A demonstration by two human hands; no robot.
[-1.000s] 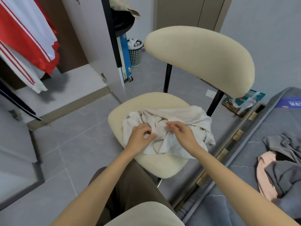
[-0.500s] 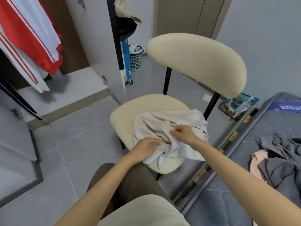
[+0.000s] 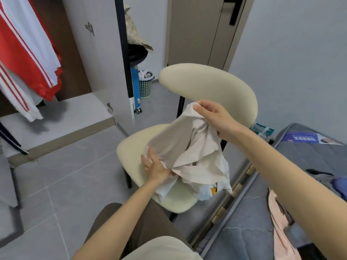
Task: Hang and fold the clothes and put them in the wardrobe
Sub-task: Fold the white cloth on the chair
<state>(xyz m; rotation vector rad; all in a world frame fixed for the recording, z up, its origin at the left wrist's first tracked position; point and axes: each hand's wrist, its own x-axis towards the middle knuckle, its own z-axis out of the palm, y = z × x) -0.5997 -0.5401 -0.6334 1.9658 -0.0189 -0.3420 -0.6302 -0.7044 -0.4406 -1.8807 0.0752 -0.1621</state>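
Observation:
A crumpled beige garment (image 3: 189,147) hangs partly lifted above the seat of a cream chair (image 3: 131,147). My right hand (image 3: 216,117) pinches its upper edge and holds it up in front of the chair's backrest. My left hand (image 3: 155,167) grips the garment's lower part just over the seat. The cloth's lower folds still rest on the seat. The open wardrobe (image 3: 62,113) stands at the left, with a red and white striped garment (image 3: 28,59) hanging inside.
A bed with a grey cover (image 3: 300,166) lies at the right, carrying pink (image 3: 279,222) and grey clothes. A laundry basket (image 3: 145,85) and a blue wheeled unit (image 3: 135,91) stand behind the wardrobe door. Grey tiled floor (image 3: 56,184) spreads to the left.
My right hand has risen, pulling the garment's upper edge off the seat. My left hand stays low on the cloth. The view has tilted up.

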